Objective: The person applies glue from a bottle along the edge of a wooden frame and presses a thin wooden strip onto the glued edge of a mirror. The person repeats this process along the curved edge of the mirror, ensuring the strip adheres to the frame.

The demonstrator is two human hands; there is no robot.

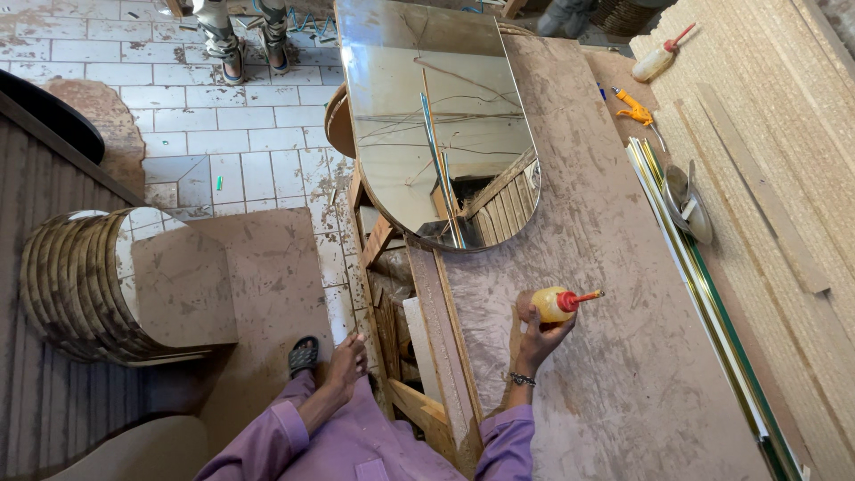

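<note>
- The long brown glue-smeared board (614, 294) lies flat across a wooden frame, and I take it as the landmark; lying level, it gives a broad surface to spread on.
- The arch-topped frameless mirror (436, 125) lies face up on the board's far left part, its rounded end toward the person and overhanging the board's left edge, so the glass is supported rather than stood on edge.
- The pale rough chipboard sheet (757, 134) lies along the board's right side, with a bundle of thin gold and green metal trim strips (704, 294) laid in the seam between them, probably kept there so they cannot roll.
- A round stack of ribbed wooden pieces (80, 285) stands on the tiled floor well left of the board.
- The left hand (347, 361) hangs below the board's left edge near the person's sandalled foot; whether its fingers are apart or closed I cannot tell.
- The right hand (537, 338) is over the board's near middle, fingers wrapped around a yellow squeeze bottle with a red nozzle (561, 303), tipped sideways with the nozzle pointing right.
- A second glue bottle (659, 58) and an orange-handled tool (634, 109) lie beyond the board's far right end.
</note>
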